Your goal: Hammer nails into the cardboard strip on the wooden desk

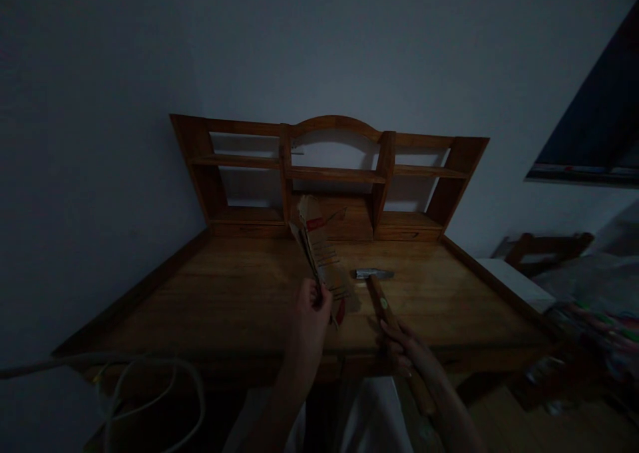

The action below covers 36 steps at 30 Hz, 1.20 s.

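My left hand (312, 306) pinches the lower edge of a torn, folded piece of brown cardboard (324, 257), which stands tilted above the desk. Dark printed lines and red patches mark the cardboard. In my right hand (404, 346) is a hammer (380, 300), gripped around its wooden handle. The hammer's metal head lies over the desk top, to the right of the cardboard and apart from it. Below my right hand the end of the handle sticks out toward me. The picture is dim, so fine details of the fingers are hard to see.
The wooden desk (239, 293) has raised side edges and a shelf unit (334, 173) along its back. A pale cable (194, 380) loops at the lower left. On the right are a wooden chair (549, 243) and a heap of colourful items (609, 326).
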Each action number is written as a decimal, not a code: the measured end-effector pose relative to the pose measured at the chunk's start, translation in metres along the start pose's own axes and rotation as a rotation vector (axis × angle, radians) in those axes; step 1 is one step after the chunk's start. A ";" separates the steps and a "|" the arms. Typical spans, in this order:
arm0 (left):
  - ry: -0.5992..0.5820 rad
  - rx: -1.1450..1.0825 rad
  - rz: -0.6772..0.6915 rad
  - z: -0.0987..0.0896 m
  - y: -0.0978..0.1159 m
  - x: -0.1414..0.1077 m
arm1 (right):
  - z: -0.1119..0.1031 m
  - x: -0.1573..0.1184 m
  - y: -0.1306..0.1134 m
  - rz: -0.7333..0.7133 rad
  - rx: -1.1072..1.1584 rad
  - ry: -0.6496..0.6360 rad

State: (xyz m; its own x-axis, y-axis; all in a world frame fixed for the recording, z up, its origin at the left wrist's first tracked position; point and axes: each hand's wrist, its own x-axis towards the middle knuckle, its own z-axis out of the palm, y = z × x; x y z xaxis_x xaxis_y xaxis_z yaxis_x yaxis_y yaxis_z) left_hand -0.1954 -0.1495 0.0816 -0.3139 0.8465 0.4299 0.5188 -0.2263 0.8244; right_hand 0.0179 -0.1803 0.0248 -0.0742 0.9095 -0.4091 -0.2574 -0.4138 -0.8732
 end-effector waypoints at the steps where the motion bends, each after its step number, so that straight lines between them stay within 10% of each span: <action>1: 0.013 0.039 0.012 -0.002 0.002 -0.001 | -0.001 0.000 0.000 0.005 -0.001 -0.006; 21: 0.023 0.041 -0.008 -0.005 0.012 -0.005 | -0.004 0.005 0.005 0.040 0.018 0.028; 36: 0.013 0.287 0.304 -0.010 0.007 -0.011 | -0.002 0.000 0.003 -0.007 0.021 0.030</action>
State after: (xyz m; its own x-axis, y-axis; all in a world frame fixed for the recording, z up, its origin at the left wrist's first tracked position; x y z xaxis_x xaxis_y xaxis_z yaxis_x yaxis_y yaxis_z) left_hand -0.1960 -0.1648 0.0867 -0.1216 0.7556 0.6437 0.7893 -0.3196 0.5243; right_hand 0.0190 -0.1817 0.0212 -0.0434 0.9106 -0.4110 -0.2777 -0.4062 -0.8706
